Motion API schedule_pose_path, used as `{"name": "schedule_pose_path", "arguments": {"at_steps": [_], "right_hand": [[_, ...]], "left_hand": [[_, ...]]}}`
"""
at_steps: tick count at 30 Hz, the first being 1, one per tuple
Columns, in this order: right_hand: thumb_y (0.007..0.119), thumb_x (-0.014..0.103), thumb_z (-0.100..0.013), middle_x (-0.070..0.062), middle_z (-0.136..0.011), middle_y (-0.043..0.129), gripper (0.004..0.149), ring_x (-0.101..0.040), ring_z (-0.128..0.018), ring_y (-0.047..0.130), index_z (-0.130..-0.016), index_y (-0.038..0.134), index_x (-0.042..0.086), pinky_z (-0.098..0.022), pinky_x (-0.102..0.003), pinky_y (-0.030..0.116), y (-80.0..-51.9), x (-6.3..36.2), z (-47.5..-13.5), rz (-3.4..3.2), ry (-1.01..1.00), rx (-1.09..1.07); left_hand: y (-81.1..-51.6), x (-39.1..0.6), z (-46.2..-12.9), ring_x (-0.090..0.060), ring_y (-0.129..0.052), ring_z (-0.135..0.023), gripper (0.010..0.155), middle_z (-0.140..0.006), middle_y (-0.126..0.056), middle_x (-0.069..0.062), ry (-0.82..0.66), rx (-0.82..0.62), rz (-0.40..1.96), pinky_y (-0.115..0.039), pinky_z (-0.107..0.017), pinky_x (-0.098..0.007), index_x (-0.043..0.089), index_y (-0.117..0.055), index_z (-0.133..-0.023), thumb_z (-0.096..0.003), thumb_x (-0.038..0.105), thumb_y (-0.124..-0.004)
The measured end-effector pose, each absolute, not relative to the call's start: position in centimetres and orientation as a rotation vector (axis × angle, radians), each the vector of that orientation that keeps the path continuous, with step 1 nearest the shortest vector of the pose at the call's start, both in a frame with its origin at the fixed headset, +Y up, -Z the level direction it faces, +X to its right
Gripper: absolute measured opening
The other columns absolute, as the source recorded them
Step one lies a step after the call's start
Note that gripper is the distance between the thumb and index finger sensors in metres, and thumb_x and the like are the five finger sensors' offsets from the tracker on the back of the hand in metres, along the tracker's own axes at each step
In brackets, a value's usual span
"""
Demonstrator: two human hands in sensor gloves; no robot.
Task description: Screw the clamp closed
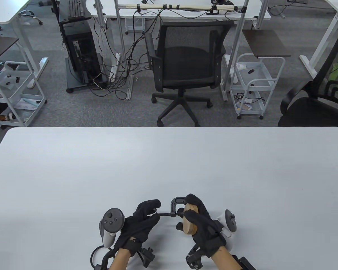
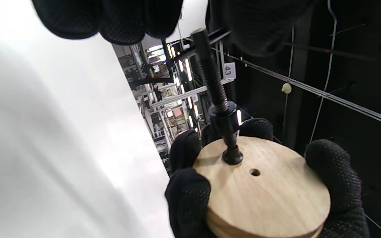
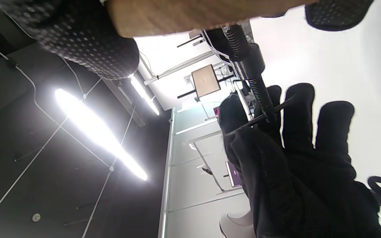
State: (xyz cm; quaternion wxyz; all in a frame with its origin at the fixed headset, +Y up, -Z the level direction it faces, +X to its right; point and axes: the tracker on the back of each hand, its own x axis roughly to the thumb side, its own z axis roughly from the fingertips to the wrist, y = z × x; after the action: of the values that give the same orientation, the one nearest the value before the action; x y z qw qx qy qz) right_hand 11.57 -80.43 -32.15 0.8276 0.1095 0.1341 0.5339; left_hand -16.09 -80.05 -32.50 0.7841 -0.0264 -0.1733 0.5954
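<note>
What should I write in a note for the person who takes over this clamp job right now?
Left hand: fingers on the handle bar at the end of the clamp's screw.
Right hand: grips the wooden disc, which sits inside the black C-clamp, held above the table.
Done: the screw's pad appears to touch the disc face.
Left: perhaps final tightening; tightness cannot be judged.

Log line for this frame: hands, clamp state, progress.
left hand: grips screw handle | right hand: holds wooden disc in C-clamp | screw pad: touching disc
</note>
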Motion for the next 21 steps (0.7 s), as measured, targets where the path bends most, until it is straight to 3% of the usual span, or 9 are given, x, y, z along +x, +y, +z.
{"name": "schedule_pose_path", "arguments": {"at_steps": [2, 4, 5, 7, 8, 9, 11, 16, 21], "right_hand": [[0.089, 0.052, -0.051, -0.003, -0.114, 0.036, 0.076, -0.054, -0.093, 0.046, -0.107, 0.050, 0.021, -0.052, -0.070, 0.064, -80.2, 11.9, -32.2, 1.141, 0.272, 0.237], [0.089, 0.052, -0.051, -0.003, -0.114, 0.035, 0.075, -0.054, -0.093, 0.046, -0.107, 0.050, 0.021, -0.052, -0.069, 0.064, -80.1, 12.2, -32.3, 1.142, 0.259, 0.241], [0.089, 0.052, -0.051, -0.003, -0.114, 0.035, 0.076, -0.054, -0.093, 0.046, -0.107, 0.050, 0.021, -0.052, -0.069, 0.064, -80.0, 12.3, -32.3, 1.138, 0.252, 0.239], [0.089, 0.052, -0.051, -0.003, -0.114, 0.035, 0.076, -0.054, -0.093, 0.046, -0.107, 0.050, 0.021, -0.052, -0.069, 0.064, -80.0, 12.6, -32.3, 1.123, 0.248, 0.240], [0.089, 0.053, -0.051, -0.003, -0.115, 0.035, 0.076, -0.054, -0.093, 0.046, -0.107, 0.050, 0.021, -0.052, -0.069, 0.064, -79.9, 12.6, -32.3, 1.120, 0.247, 0.241], [0.089, 0.053, -0.051, -0.003, -0.115, 0.035, 0.075, -0.054, -0.093, 0.046, -0.107, 0.050, 0.021, -0.052, -0.069, 0.064, -79.9, 12.6, -32.2, 1.116, 0.248, 0.247], [0.088, 0.053, -0.051, -0.003, -0.115, 0.035, 0.075, -0.054, -0.093, 0.046, -0.108, 0.050, 0.021, -0.053, -0.069, 0.064, -80.0, 12.5, -32.2, 1.114, 0.257, 0.262], [0.088, 0.053, -0.051, -0.003, -0.115, 0.035, 0.075, -0.054, -0.094, 0.046, -0.108, 0.050, 0.022, -0.053, -0.069, 0.064, -80.0, 11.6, -32.1, 1.121, 0.304, 0.306], [0.089, 0.052, -0.050, -0.003, -0.115, 0.036, 0.076, -0.054, -0.093, 0.046, -0.108, 0.051, 0.021, -0.052, -0.070, 0.063, -80.1, 11.3, -32.0, 1.148, 0.311, 0.307]], "left_hand": [[-80.3, -16.1, -32.4, -0.051, -0.057, -0.096, 0.078, -0.114, -0.042, -0.025, -0.349, -0.070, 1.287, -0.066, -0.062, -0.061, 0.023, -0.038, -0.114, -0.0525, 0.049, -0.077], [-80.5, -16.2, -32.4, -0.052, -0.059, -0.094, 0.076, -0.112, -0.045, -0.026, -0.308, -0.050, 1.248, -0.068, -0.060, -0.060, 0.016, -0.045, -0.110, -0.0518, 0.053, -0.076], [-80.6, -16.3, -32.4, -0.052, -0.062, -0.092, 0.071, -0.109, -0.050, -0.027, -0.273, -0.040, 1.219, -0.069, -0.059, -0.059, 0.010, -0.058, -0.103, -0.0517, 0.056, -0.074], [-80.9, -16.4, -32.4, -0.052, -0.070, -0.086, 0.062, -0.103, -0.067, -0.024, -0.225, -0.073, 1.186, -0.073, -0.055, -0.058, 0.008, -0.089, -0.076, -0.0529, 0.061, -0.068], [-81.2, -16.4, -32.4, -0.052, -0.074, -0.084, 0.064, -0.099, -0.074, -0.023, -0.228, -0.119, 1.187, -0.074, -0.054, -0.058, 0.008, -0.094, -0.067, -0.0533, 0.063, -0.065], [-81.5, -16.3, -32.4, -0.052, -0.073, -0.084, 0.067, -0.099, -0.074, -0.024, -0.242, -0.183, 1.202, -0.074, -0.055, -0.058, 0.007, -0.095, -0.066, -0.0543, 0.064, -0.063], [-81.7, -16.2, -32.4, -0.053, -0.072, -0.085, 0.071, -0.100, -0.073, -0.024, -0.229, -0.211, 1.229, -0.073, -0.055, -0.058, 0.006, -0.095, -0.070, -0.0543, 0.066, -0.061], [-81.7, -16.4, -32.5, -0.052, -0.064, -0.091, 0.073, -0.109, -0.056, -0.025, -0.265, -0.221, 1.329, -0.070, -0.059, -0.058, 0.007, -0.070, -0.102, -0.0555, 0.063, -0.062], [-81.0, -16.5, -32.6, -0.050, -0.058, -0.097, 0.065, -0.112, -0.052, -0.022, -0.346, -0.166, 1.394, -0.066, -0.062, -0.062, 0.014, -0.059, -0.108, -0.0534, 0.045, -0.077]]}}
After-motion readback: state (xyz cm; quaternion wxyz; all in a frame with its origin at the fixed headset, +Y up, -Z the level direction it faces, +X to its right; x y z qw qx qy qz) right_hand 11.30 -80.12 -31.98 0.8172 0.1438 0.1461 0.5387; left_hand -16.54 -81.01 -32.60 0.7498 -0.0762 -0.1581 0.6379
